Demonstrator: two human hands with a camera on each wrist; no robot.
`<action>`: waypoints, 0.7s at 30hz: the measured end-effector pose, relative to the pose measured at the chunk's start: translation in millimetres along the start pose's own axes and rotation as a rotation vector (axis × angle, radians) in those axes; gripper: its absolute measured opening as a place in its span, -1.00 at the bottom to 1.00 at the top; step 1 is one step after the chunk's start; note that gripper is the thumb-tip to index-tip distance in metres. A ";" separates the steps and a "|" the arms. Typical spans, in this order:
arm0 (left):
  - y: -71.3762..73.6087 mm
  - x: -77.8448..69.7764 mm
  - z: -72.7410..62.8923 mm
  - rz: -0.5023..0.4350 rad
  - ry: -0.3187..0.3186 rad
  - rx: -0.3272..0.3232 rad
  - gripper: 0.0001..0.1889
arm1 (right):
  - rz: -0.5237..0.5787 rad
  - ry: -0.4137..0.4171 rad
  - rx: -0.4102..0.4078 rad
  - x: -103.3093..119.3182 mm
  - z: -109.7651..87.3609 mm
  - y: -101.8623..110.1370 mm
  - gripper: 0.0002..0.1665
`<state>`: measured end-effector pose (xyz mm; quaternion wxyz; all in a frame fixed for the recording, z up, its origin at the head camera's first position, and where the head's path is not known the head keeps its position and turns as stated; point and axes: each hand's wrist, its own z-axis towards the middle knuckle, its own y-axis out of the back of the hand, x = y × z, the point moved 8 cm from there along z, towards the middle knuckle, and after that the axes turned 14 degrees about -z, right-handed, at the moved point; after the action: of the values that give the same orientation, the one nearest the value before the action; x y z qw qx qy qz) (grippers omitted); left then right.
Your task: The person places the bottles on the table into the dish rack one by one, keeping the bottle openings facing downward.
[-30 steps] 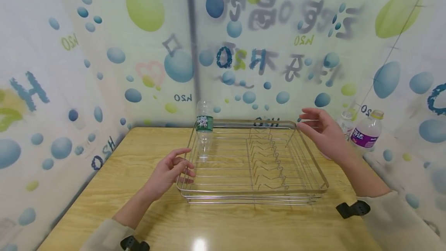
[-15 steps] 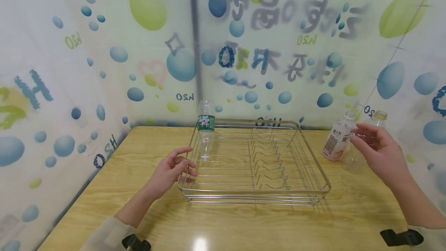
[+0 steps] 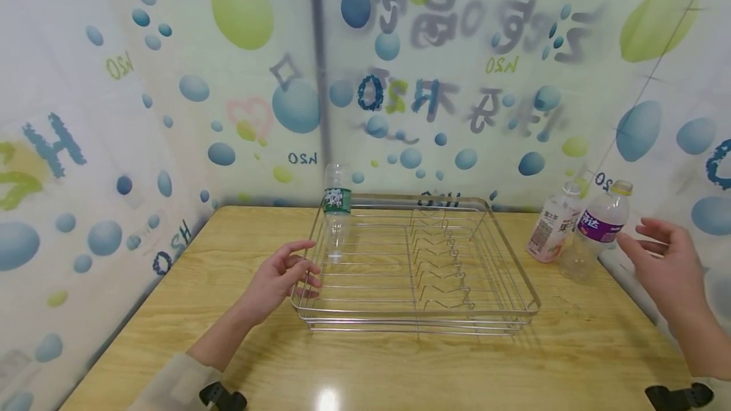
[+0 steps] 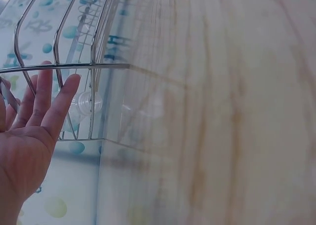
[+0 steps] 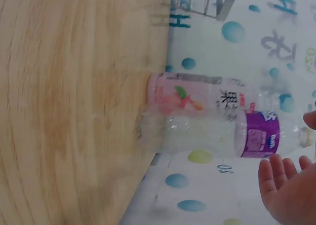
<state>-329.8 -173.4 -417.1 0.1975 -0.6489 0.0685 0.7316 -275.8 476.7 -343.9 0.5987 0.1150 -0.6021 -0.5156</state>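
Note:
My left hand (image 3: 280,281) is at the left side of a metal wire dish rack (image 3: 417,316). Its fingers are spread and lightly bent against the side wires, as the left wrist view shows. A clear plastic bottle with a green label (image 3: 337,200) stands in the rack's left part. Off to the right, my right hand (image 3: 665,265) is in the air with loosely bent fingers and holds nothing. It is just right of a clear bottle with a purple label (image 3: 599,227). Behind that bottle stands another bottle with a pink peach label (image 5: 182,94). Both are upright on the table.
The wooden table (image 3: 365,373) bears the rack in its middle. A row of zigzag wire dividers (image 3: 442,265) runs through the rack's right half. A printed curtain (image 3: 457,113) hangs close behind the table and at both sides.
My right hand has moved right, from the rack's back right corner, past the two bottles to the far side of the purple-labelled one. The left hand has kept its place by the rack.

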 end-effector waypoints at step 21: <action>1.3 1.1 0.4 -0.004 0.003 0.005 -0.48 | 0.024 0.036 0.248 -18.0 37.1 -43.6 0.34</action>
<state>-330.8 -174.2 -418.3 0.2004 -0.6496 0.0695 0.7301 -323.2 489.0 -378.6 0.5970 0.1903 -0.6516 -0.4276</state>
